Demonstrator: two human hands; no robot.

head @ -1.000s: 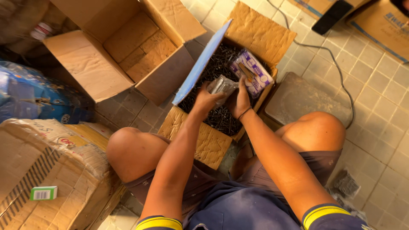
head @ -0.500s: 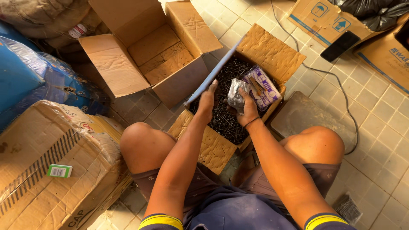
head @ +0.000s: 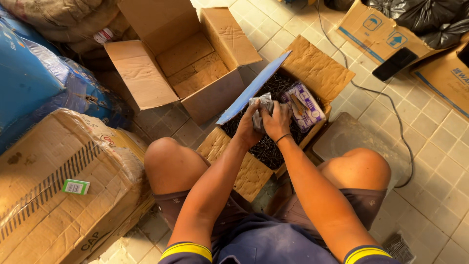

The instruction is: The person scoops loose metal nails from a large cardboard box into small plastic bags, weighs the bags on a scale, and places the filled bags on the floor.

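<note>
I sit over an open cardboard box (head: 320, 68) filled with loose dark nails (head: 266, 146). Both hands meet above it on a small clear plastic bag of nails (head: 261, 105). My left hand (head: 249, 128) grips the bag's left side. My right hand (head: 278, 120), with a dark band at the wrist, closes on its right side. A purple and white packet (head: 305, 107) lies on the nails just right of my hands.
An empty open cardboard box (head: 185, 58) stands at upper left. A large taped carton (head: 63, 190) with a small green box (head: 75, 187) on it sits left, blue sacks (head: 39, 83) behind. A phone (head: 394, 63) with cable lies on a carton upper right.
My left hand has come back onto the bag, which my right hand held alone half a second ago. The bag sits lower, nearer the nails. The view shifted slightly.
</note>
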